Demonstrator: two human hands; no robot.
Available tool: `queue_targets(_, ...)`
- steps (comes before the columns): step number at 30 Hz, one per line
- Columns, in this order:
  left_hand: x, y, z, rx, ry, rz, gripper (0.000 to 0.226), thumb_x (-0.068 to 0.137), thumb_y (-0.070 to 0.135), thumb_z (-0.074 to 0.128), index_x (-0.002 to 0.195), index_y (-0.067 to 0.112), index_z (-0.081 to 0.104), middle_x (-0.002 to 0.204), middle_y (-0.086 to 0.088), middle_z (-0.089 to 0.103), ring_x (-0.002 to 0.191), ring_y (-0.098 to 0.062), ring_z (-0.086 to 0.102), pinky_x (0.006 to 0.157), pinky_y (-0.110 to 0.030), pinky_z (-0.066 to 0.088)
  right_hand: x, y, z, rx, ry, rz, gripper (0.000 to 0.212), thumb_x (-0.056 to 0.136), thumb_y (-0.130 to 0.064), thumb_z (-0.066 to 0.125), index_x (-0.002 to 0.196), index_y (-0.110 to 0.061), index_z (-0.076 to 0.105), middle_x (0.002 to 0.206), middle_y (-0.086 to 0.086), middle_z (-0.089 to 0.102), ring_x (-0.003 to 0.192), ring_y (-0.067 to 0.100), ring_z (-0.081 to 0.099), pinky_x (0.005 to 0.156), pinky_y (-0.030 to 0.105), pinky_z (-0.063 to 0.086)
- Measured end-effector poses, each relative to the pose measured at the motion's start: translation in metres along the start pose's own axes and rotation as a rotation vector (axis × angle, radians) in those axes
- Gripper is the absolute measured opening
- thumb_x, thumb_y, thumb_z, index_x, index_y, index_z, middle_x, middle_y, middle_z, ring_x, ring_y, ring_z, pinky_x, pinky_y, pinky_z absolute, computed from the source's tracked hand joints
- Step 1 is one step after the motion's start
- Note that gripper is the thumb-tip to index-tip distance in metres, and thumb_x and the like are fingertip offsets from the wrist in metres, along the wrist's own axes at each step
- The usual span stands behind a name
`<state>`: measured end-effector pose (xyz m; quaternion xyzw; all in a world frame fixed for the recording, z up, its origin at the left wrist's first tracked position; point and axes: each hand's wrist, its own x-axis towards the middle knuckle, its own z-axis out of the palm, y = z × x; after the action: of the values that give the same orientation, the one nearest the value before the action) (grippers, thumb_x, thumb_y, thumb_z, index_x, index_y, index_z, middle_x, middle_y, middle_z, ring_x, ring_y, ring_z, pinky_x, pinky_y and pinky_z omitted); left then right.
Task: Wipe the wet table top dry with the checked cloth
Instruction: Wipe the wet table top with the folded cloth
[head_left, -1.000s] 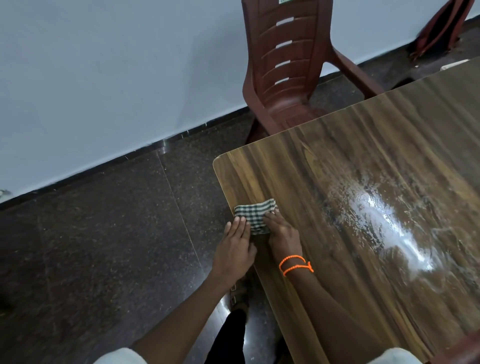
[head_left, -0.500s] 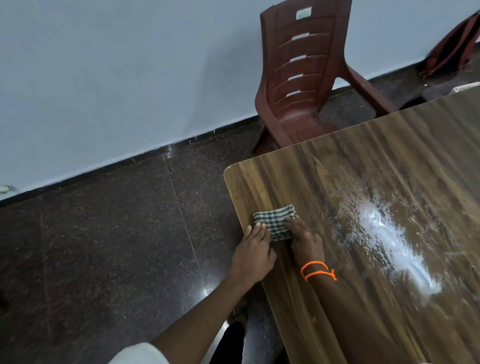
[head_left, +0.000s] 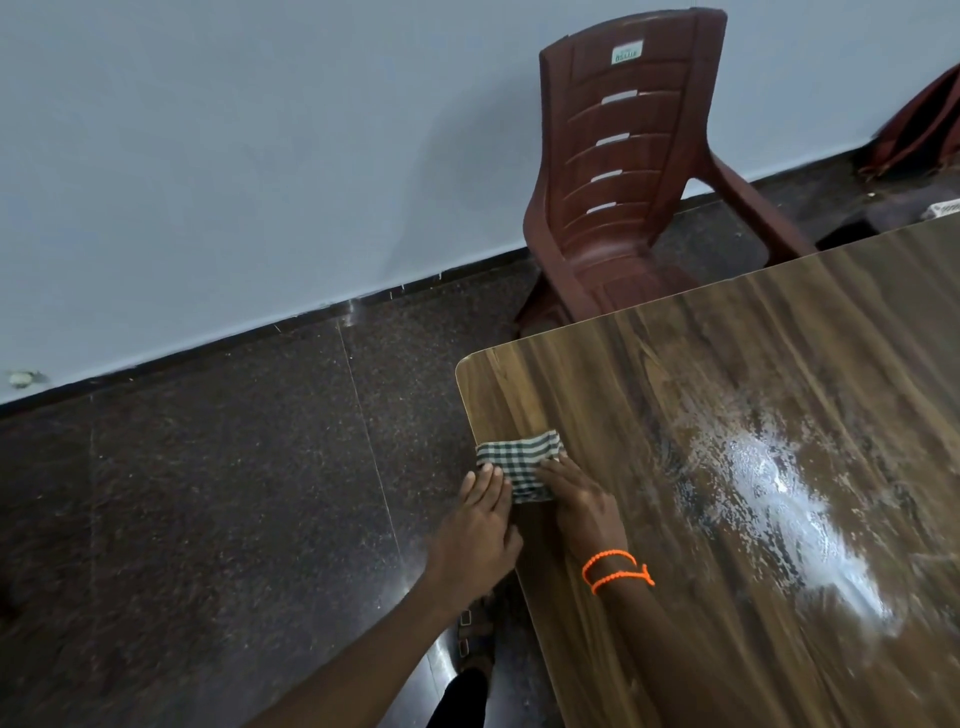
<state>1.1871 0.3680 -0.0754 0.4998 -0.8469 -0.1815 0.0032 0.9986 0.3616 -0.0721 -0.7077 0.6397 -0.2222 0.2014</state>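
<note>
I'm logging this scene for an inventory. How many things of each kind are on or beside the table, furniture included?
Tables: 1, wooden table
Chairs: 1, brown plastic chair
Cloths: 1, checked cloth
Bracelets: 1, orange bracelet
Bags: 1, bag by the wall
Total: 5

Both hands pressed flat on the folded checked cloth (head_left: 519, 467) at the bench (head_left: 727, 519) edge: left hand (head_left: 480, 535), right hand (head_left: 582, 506) beside it.
</note>
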Motion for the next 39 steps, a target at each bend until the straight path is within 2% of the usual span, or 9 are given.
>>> queue_targets(6,0.051,0.013,-0.012,-0.002,0.047,0.044,0.063,0.095,0.036,0.038,0.146,0.000,0.041,0.155,-0.017,0.038,0.149,-0.025,0.025,0.123,-0.043,0.016,0.034,0.023,-0.014,-0.008,0.114,0.130,0.045,0.072,0.011,0.056,0.104,-0.015,0.073,0.117,0.003,0.067,0.118,0.019,0.056,0.093,0.029,0.048)
queue_targets(9,0.078,0.000,-0.024,-0.001,0.066,0.010,0.060,0.095,0.033,0.042,0.145,0.000,0.044,0.153,-0.016,0.041,0.147,-0.024,0.029,0.124,-0.041,0.015,0.068,0.022,-0.007,0.004,0.121,0.147,0.037,0.078,-0.006,0.047,0.102,-0.016,0.074,0.116,0.000,0.068,0.116,0.017,0.058,0.088,0.030,0.051)
queue_targets(18,0.054,-0.052,-0.024,-0.057,0.144,-0.008,0.060,0.094,0.036,0.040,0.142,0.000,0.048,0.152,-0.015,0.043,0.148,-0.024,0.027,0.123,-0.042,0.017,0.077,-0.011,0.019,-0.009,-0.005,-0.002,0.045,0.075,0.014,0.060,0.111,-0.012,0.069,0.123,0.005,0.064,0.123,0.027,0.052,0.086,0.038,0.052)
queue_targets(22,0.046,-0.040,-0.015,-0.050,0.123,0.009,0.061,0.096,0.038,0.038,0.145,0.002,0.045,0.154,-0.014,0.039,0.149,-0.023,0.022,0.124,-0.041,0.014,0.059,0.005,0.007,-0.010,-0.038,-0.053,0.045,0.076,0.008,0.059,0.114,-0.014,0.068,0.124,0.004,0.063,0.123,0.023,0.052,0.089,0.039,0.053)
queue_targets(25,0.066,-0.028,-0.020,-0.021,0.105,0.040,0.061,0.095,0.038,0.036,0.145,0.003,0.044,0.155,-0.014,0.038,0.149,-0.023,0.023,0.124,-0.042,0.011,0.066,0.019,-0.005,-0.001,0.046,0.001,0.040,0.079,-0.006,0.046,0.108,-0.015,0.071,0.120,0.003,0.066,0.119,0.021,0.056,0.088,0.038,0.053)
queue_targets(29,0.107,-0.026,-0.034,0.039,0.096,0.046,0.060,0.095,0.035,0.038,0.144,0.003,0.046,0.153,-0.014,0.042,0.148,-0.023,0.028,0.124,-0.043,0.009,0.103,0.027,-0.009,-0.004,0.146,0.110,0.051,0.068,0.017,0.056,0.104,-0.014,0.073,0.116,0.004,0.068,0.116,0.021,0.058,0.091,0.032,0.050)
queue_targets(31,0.125,-0.032,-0.043,0.047,0.092,0.021,0.058,0.095,0.033,0.041,0.144,0.003,0.046,0.153,-0.014,0.042,0.147,-0.023,0.028,0.124,-0.042,0.007,0.126,0.025,-0.007,0.004,0.154,0.140,0.049,0.068,0.012,0.051,0.103,-0.013,0.073,0.116,0.005,0.068,0.115,0.022,0.059,0.090,0.037,0.052)
queue_targets(34,0.142,-0.051,-0.057,0.061,0.103,-0.012,0.056,0.094,0.031,0.044,0.142,0.004,0.049,0.151,-0.013,0.045,0.146,-0.024,0.030,0.123,-0.043,0.007,0.158,0.016,0.000,-0.001,0.105,0.145,0.045,0.071,0.000,0.046,0.104,-0.014,0.073,0.118,0.005,0.067,0.113,0.024,0.061,0.084,0.040,0.054)
queue_targets(39,0.134,-0.077,-0.067,0.012,0.099,-0.074,0.054,0.097,0.028,0.043,0.145,0.005,0.045,0.154,-0.012,0.041,0.147,-0.024,0.027,0.124,-0.045,0.005,0.180,-0.005,0.011,-0.031,-0.019,0.108,0.047,0.079,0.007,0.054,0.116,-0.019,0.067,0.133,-0.003,0.056,0.122,0.019,0.052,0.088,0.034,0.048)
